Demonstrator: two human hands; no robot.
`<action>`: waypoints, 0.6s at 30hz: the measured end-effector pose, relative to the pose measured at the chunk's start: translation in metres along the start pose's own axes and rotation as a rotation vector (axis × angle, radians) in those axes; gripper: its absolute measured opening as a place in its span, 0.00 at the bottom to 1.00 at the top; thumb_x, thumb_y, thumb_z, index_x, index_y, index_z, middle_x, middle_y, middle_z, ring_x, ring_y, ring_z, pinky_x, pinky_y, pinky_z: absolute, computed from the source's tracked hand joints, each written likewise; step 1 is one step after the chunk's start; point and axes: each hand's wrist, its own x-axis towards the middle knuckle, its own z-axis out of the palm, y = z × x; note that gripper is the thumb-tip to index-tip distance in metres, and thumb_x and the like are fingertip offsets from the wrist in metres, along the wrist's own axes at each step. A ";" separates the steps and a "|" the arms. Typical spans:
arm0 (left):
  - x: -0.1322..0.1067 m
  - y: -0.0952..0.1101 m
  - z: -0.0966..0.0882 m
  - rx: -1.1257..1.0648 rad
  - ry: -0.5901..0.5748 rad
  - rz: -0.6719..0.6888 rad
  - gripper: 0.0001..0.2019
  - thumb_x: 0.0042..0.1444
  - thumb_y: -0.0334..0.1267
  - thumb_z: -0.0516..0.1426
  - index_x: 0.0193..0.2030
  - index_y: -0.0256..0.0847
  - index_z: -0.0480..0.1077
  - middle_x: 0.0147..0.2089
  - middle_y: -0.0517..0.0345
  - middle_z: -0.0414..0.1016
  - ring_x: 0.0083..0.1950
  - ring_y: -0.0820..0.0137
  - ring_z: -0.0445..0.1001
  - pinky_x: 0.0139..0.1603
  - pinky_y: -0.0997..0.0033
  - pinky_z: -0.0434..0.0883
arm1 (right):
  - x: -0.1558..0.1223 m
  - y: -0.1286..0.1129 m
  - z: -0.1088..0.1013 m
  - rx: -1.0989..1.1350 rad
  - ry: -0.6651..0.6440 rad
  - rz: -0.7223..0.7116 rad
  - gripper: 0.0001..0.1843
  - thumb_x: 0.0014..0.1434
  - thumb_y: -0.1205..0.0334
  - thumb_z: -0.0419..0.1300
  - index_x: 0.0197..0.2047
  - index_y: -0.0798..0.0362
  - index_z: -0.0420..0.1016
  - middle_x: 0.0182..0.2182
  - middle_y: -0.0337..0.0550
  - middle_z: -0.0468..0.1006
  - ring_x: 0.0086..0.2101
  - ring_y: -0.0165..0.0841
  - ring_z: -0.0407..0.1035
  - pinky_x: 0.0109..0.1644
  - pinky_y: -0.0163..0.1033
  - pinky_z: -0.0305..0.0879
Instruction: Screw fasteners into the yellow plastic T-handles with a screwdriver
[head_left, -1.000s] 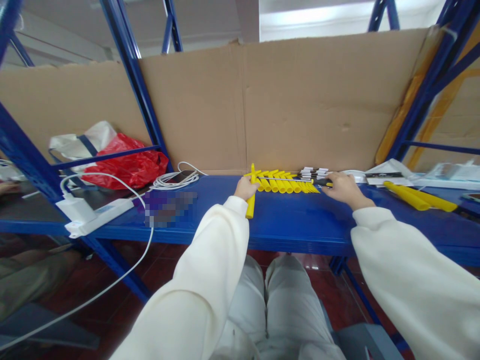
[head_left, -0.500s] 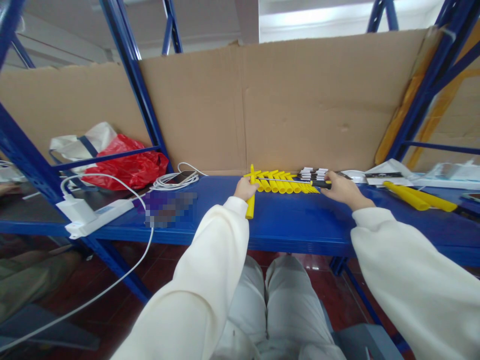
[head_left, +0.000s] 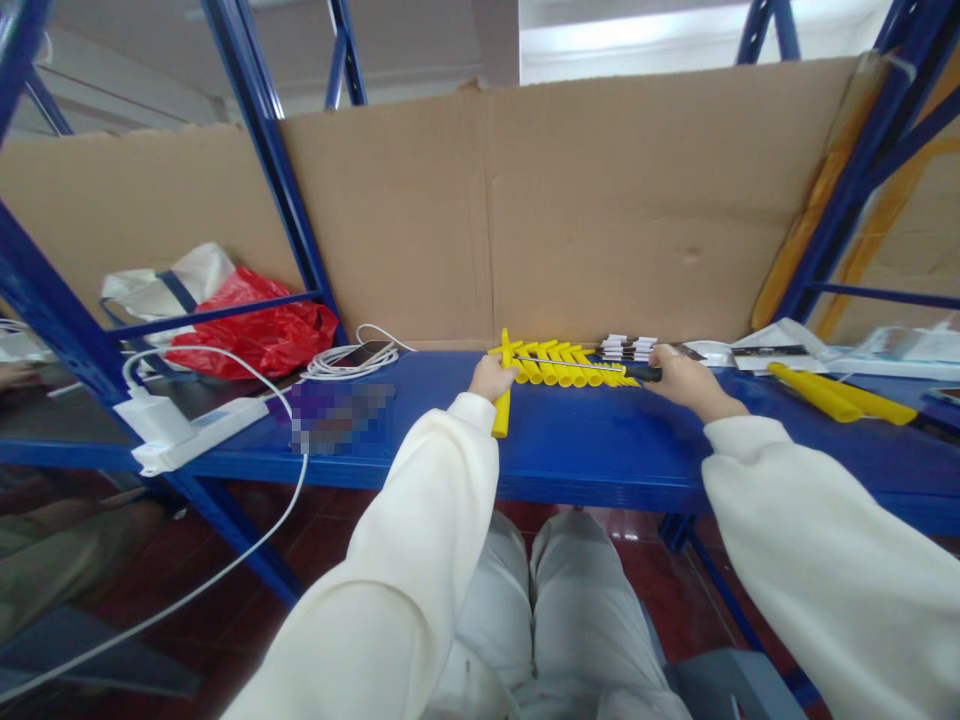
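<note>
My left hand (head_left: 492,378) is closed around a yellow plastic piece (head_left: 501,418) with a tube-like lower end and a crosspiece at the top, held over the blue bench. In my right hand (head_left: 684,378) is a screwdriver (head_left: 639,372) with a black and yellow handle, my fingers closed on that handle. Its thin metal shaft runs level to the left, and the tip meets the upper part of the yellow piece. Behind the shaft lies a row of several similar yellow pieces (head_left: 562,372). Small white and black items (head_left: 627,348) are stacked just left of my right hand.
Two yellow tubular things (head_left: 840,392) lie at the right of the blue bench (head_left: 600,440). To the left are a coiled white cable (head_left: 351,362), a red plastic bag (head_left: 251,320) and a white power strip (head_left: 202,435). A cardboard panel (head_left: 645,200) stands along the back.
The grips and the positions of both hands look nearly the same. The screwdriver's handle appears slightly turned, with its tip still against the yellow piece.
</note>
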 end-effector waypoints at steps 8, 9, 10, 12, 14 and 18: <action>-0.002 0.001 -0.002 -0.004 0.005 -0.018 0.12 0.58 0.26 0.62 0.46 0.30 0.87 0.42 0.47 0.90 0.43 0.62 0.87 0.45 0.74 0.77 | 0.001 -0.002 0.000 0.020 0.017 -0.060 0.16 0.62 0.54 0.63 0.49 0.53 0.82 0.54 0.63 0.86 0.52 0.55 0.79 0.52 0.50 0.71; -0.002 0.001 -0.002 -0.005 0.006 -0.019 0.13 0.58 0.26 0.62 0.46 0.30 0.87 0.42 0.46 0.90 0.43 0.62 0.87 0.45 0.74 0.77 | 0.001 -0.002 0.000 0.017 0.019 -0.062 0.15 0.62 0.54 0.64 0.48 0.53 0.82 0.54 0.62 0.86 0.53 0.55 0.79 0.52 0.50 0.71; -0.002 0.002 -0.002 -0.005 0.008 -0.019 0.13 0.58 0.25 0.62 0.46 0.30 0.87 0.42 0.46 0.90 0.44 0.62 0.87 0.45 0.74 0.77 | 0.001 -0.002 0.000 0.016 0.018 -0.066 0.14 0.62 0.54 0.65 0.47 0.52 0.81 0.53 0.62 0.86 0.52 0.54 0.79 0.52 0.49 0.70; -0.003 0.003 -0.003 -0.002 0.010 -0.019 0.13 0.58 0.25 0.62 0.47 0.29 0.87 0.43 0.45 0.90 0.44 0.62 0.87 0.45 0.74 0.77 | 0.001 -0.002 -0.002 0.013 0.018 -0.072 0.13 0.61 0.55 0.66 0.47 0.51 0.80 0.49 0.60 0.87 0.48 0.53 0.80 0.49 0.48 0.70; -0.003 0.003 -0.003 0.004 0.010 -0.018 0.13 0.58 0.25 0.62 0.47 0.29 0.87 0.43 0.45 0.90 0.44 0.62 0.87 0.45 0.73 0.77 | 0.000 -0.003 -0.003 0.010 0.015 -0.055 0.13 0.61 0.55 0.66 0.48 0.51 0.79 0.45 0.57 0.87 0.43 0.51 0.80 0.45 0.46 0.68; -0.004 0.003 -0.004 0.014 0.005 -0.017 0.13 0.59 0.25 0.62 0.47 0.30 0.87 0.43 0.46 0.90 0.44 0.62 0.87 0.46 0.73 0.77 | -0.002 -0.006 -0.005 0.011 -0.022 0.000 0.16 0.61 0.55 0.67 0.51 0.50 0.77 0.40 0.54 0.87 0.38 0.49 0.79 0.40 0.44 0.66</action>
